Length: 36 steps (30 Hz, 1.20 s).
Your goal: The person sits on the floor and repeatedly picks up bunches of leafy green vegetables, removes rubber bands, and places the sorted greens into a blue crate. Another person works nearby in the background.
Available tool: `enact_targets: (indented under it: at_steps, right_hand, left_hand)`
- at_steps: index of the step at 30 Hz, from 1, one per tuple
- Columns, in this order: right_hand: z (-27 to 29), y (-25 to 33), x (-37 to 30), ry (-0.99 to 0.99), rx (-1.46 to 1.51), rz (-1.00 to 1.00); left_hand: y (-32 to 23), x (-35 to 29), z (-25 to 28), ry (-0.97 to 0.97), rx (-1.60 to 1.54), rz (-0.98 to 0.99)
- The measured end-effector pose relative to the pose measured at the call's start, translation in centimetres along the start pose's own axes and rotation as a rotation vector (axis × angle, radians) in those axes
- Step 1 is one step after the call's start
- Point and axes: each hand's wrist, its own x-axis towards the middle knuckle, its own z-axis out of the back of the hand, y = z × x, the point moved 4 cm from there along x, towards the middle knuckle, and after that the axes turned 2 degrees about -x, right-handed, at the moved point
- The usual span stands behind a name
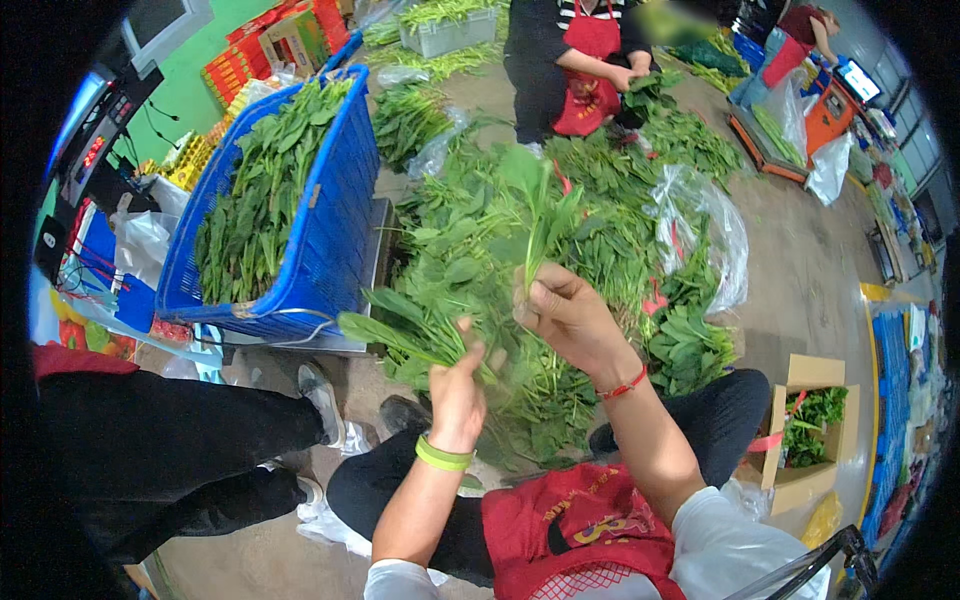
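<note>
My left hand (459,398), below a yellow-green wristband, is closed around a small bunch of leafy greens (392,332) whose leaves point to the left. To its right and a little higher, my right hand (560,310), with a red cord at the wrist, pinches the stems of a few more leafy greens (538,215). Those leaves stand upward and are slightly blurred. Beneath and beyond both hands spreads a big loose pile of the same greens (455,235) on the floor.
A blue crate (335,220) full of greens stands at the left on a low platform. Clear plastic bags (725,245) lie right of the pile. At the lower right is a cardboard box (800,490) holding greens. A person (595,60) handles greens opposite; another stands close at left.
</note>
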Motion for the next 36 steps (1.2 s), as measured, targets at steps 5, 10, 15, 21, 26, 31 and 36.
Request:
enact_targets:
  at_steps: [5,10,15,21,26,31,36]
  right_hand:
    - [-6.9,-1.4,4.2,-0.016,-0.099,-0.109]
    - [-19.7,-5.4,13.2,0.363,0.007,-0.082]
    - [-27.2,-10.1,23.6,0.323,-0.352,-0.417]
    - [-12.8,-0.3,15.0,0.172,-1.256,0.158]
    - [-2.6,-0.8,-0.3,-0.044,-0.905,0.118]
    - [-4.1,-1.1,-6.6,0.011,-0.854,0.061]
    - [-2.4,-0.3,-7.8,-0.128,-0.839,0.131]
  left_hand:
    - [-0.1,-1.1,1.9,-0.02,-0.199,0.221]
    - [-1.7,-0.9,3.2,-0.17,-0.129,0.219]
    - [-1.5,0.9,3.4,0.102,-0.239,0.05]
    - [-5.9,-0.1,2.6,0.282,-0.326,-0.071]
    - [-5.5,0.1,-0.3,0.61,-0.35,-0.091]
    - [-3.5,-0.9,-3.5,0.723,-0.239,-0.072]
    - [-1.6,-1.4,-5.6,0.757,-0.157,-0.039]
